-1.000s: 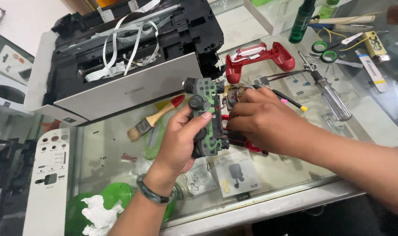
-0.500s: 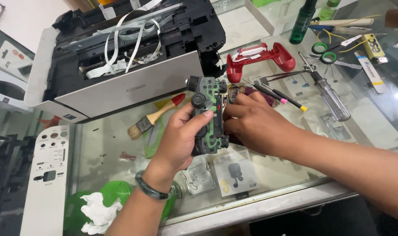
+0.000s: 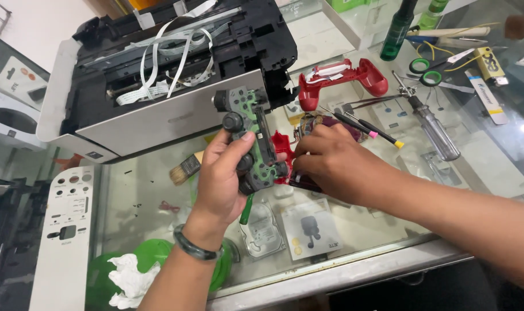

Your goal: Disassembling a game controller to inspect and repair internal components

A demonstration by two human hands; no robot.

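Above the glass table, near the opened printer, the left hand grips a green controller circuit board while the right hand pinches its red shell piece.

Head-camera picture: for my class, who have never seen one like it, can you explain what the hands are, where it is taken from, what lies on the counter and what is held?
The picture comes from a camera worn on a person's head, looking down at their own two bare hands over a glass counter. The left hand, with a dark bangle at the wrist, grips an opened game controller's circuit board, its thumb by a black thumbstick. The right hand works at the red and dark controller parts beside the board; what its fingertips pinch is hidden. Around them lie a red controller shell, an opened printer, a paintbrush, a clear-handled screwdriver, two thin drivers, green-handled scissors and a dark green bottle.
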